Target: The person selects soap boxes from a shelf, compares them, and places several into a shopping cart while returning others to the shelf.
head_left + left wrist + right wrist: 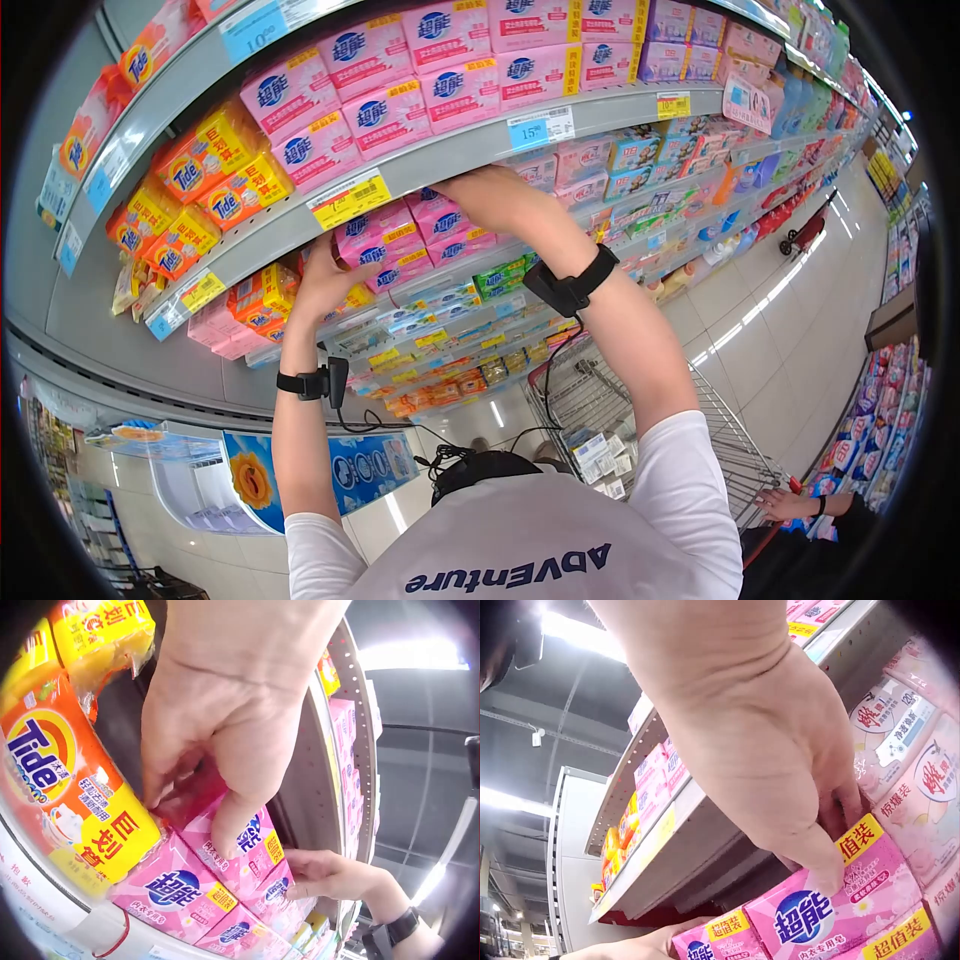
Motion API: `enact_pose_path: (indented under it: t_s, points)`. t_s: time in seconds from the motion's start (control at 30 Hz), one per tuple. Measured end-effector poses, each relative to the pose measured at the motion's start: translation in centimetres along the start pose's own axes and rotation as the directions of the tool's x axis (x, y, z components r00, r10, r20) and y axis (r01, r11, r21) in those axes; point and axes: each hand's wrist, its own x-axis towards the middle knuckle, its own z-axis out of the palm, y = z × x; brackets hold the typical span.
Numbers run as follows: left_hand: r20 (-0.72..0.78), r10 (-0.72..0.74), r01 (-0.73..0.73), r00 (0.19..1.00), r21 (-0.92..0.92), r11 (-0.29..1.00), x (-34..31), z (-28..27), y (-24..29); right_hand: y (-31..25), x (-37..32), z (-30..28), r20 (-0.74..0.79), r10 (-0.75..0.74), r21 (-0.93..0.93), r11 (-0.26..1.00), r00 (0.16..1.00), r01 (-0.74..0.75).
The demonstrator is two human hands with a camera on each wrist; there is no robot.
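Both hands reach into the shelf level under the yellow price tag, at pink soap packs with blue logos. My left hand point(325, 280) is at the left end of the pink stack. In the left wrist view, its thumb lies on the front of an upper pink soap pack point(259, 859), the other fingers curling round its left side. My right hand point(500, 200) is at the stack's right end. In the right wrist view, its thumb presses the front of another pink soap pack point(836, 904) while its fingers go behind the top right corner, partly hidden.
Orange Tide packs point(56, 780) stand left of the pink stack; pale pink packs point(922, 780) adjoin it on the right. The upper shelf edge point(420, 165) runs close above both hands. A shopping cart point(720, 430) stands below right, another person's hand point(785, 504) on it.
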Motion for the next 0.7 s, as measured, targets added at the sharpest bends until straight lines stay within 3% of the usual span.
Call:
enact_pose_path:
  t_s: [0.13, 0.2, 0.3, 0.37, 0.4, 0.43, 0.47, 0.5, 0.53, 0.6, 0.67, 0.7]
  points:
    - [0.025, 0.022, -0.021, 0.999, -0.024, 0.999, 0.3, -0.3, -0.6, -0.4, 0.3, -0.4, 0.064, 0.066, -0.005, 0.998, 0.996, -0.065]
    - [0.027, 0.012, -0.011, 1.0, -0.037, 0.999, 0.2, -0.2, -0.4, -0.4, 0.2, 0.1, -0.042, 0.045, 0.029, 0.999, 0.998, -0.044]
    - [0.028, 0.012, -0.01, 1.0, -0.059, 0.998, -0.1, 0.0, -0.4, -0.6, -0.4, 0.2, -0.045, 0.056, 0.068, 0.996, 0.997, -0.053]
    - [-0.058, 0.047, -0.039, 0.997, 0.137, 0.99, -0.2, 0.3, -1.6, -0.7, -1.0, 1.5, -0.204, -0.041, 0.014, 0.999, 0.978, 0.044]
    - [-0.077, 0.098, -0.083, 0.992, 0.18, 0.98, -0.3, 0.8, -1.0, -1.2, -1.8, 2.1, -0.366, -0.101, -0.016, 0.995, 0.925, 0.102]
    - [-0.079, 0.149, -0.129, 0.986, 0.214, 0.968, -0.4, 1.3, -0.4, -2.5, -3.3, 1.0, -0.323, -0.04, 0.099, 0.992, 0.946, 0.075]
    - [-0.103, 0.123, -0.103, 0.987, 0.177, 0.979, -0.3, 1.2, -2.1, -3.8, -5.1, 1.4, -0.514, -0.049, 0.102, 0.988, 0.856, 0.118]
    - [-0.118, 0.172, -0.125, 0.978, 0.327, 0.937, -0.1, 0.5, -4.1, -5.0, -8.1, 1.4, -0.503, 0.004, 0.221, 0.967, 0.864, 0.125]
    - [-0.093, 0.145, -0.108, 0.985, 0.326, 0.939, 0.0, 0.3, -4.0, -6.3, -10.7, 3.4, -0.515, 0.049, 0.251, 0.963, 0.856, 0.096]
    - [-0.127, 0.202, -0.131, 0.971, 0.423, 0.897, 0.2, 0.2, -5.5, -8.7, -18.6, 3.9, -0.4, 0.151, 0.418, 0.908, 0.904, 0.034]
    - [-0.139, 0.183, -0.101, 0.973, 0.456, 0.884, 0.3, 0.1, -5.5, -9.8, -26.3, 6.3, -0.044, 0.266, 0.618, 0.764, 0.963, -0.183]
    - [-0.151, 0.139, -0.063, 0.979, 0.423, 0.904, 0.3, 0.0, -5.4, -9.9, -30.7, 7.6, 0.066, 0.38, 0.697, 0.644, 0.923, -0.315]
